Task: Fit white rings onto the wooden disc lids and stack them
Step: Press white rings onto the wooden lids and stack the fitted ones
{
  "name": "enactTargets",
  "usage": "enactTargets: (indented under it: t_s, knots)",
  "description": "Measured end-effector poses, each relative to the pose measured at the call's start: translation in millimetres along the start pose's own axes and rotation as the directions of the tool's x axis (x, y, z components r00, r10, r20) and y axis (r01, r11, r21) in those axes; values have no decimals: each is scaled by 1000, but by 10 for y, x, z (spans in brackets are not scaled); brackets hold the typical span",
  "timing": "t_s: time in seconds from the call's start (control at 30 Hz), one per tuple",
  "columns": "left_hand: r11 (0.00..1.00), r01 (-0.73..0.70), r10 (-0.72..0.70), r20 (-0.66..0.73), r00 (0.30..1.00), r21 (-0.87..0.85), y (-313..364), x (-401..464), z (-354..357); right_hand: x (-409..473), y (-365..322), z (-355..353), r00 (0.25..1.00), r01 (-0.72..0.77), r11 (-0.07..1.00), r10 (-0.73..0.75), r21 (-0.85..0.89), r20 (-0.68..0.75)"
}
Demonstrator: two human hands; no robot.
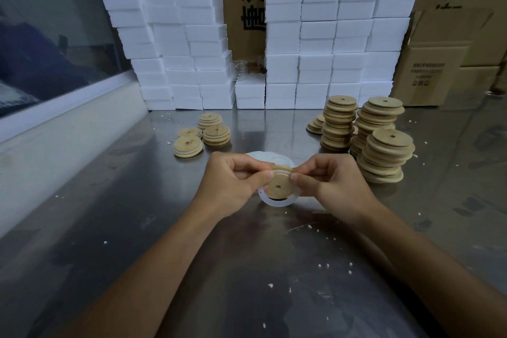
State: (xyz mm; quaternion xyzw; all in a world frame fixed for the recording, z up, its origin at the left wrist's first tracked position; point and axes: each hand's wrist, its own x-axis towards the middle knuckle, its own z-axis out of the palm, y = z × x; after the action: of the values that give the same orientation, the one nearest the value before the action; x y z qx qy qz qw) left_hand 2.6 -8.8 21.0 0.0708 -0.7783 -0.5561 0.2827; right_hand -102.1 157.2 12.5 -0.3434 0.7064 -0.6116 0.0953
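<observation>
Above the steel worktop [109, 228], the left hand [233, 181] and right hand [332, 181] pinch one wooden disc lid [278, 186] from either side, a white ring [275, 202] hanging half-seated round its lower edge. Ringed lids [203, 133] stack left, bare lids [365, 132] tower right, before foam boxes [315, 35] and cardboard cartons [444, 63] whose contents are hidden.

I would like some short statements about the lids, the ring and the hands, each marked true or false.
1. Both hands, left hand and right hand, hold one wooden lid. True.
2. The white ring is fully seated on that lid. False: its lower part hangs loose below.
3. The taller lid stacks stand right of the hands. True.
4. The table is wooden. False: it is shiny metal.
</observation>
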Motion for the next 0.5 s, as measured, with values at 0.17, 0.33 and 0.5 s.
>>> enactTargets:
  t_s: [0.17,0.33,0.5]
  knots:
    - [996,39,-37,21,999,-81,-4,3,-36,-5,-25,-21,999,14,1000,-15,9,46]
    - [972,139,-140,7,990,-190,-18,-1,-103,2,22,-58,998,20,999,-22,32,52]
    - [969,160,-160,15,987,-186,-35,-4,-140,5,82,-46,996,24,1000,-24,-1,84]
